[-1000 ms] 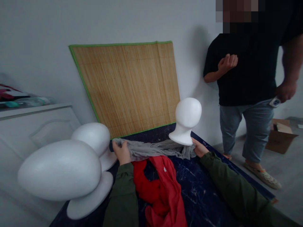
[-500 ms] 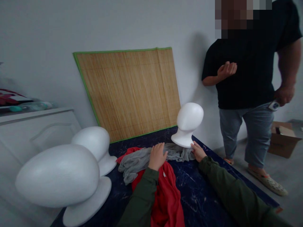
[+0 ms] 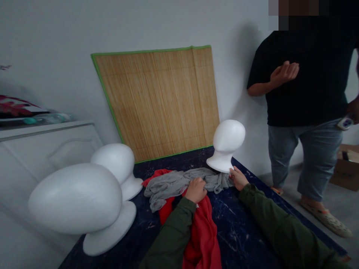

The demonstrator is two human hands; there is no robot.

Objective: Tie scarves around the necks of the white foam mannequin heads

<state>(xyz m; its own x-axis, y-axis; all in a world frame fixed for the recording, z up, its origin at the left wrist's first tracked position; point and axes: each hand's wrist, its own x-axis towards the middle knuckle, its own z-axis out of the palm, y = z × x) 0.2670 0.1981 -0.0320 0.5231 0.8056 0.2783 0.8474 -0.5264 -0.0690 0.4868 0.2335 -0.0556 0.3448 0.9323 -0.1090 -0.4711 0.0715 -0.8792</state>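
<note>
My right hand pinches the lower right edge of a white mannequin head, whose base is over the end of a crumpled grey scarf. My left hand is closed with its fingers curled down on the grey scarf, where it crosses a red cloth; its fingertips are partly hidden. The red cloth runs under the scarf toward me, past my left sleeve. Two more white mannequin heads, a near one and a farther one, stand to the left.
Everything lies on a dark blue marbled table. A bamboo mat with green edging leans on the wall behind. A white cabinet stands left. At the right, a person stands beyond the table edge, near a cardboard box.
My left hand has come down onto the scarf, and its raised fingers have curled. My right hand stays at the mannequin head's base. The view has shifted slightly.
</note>
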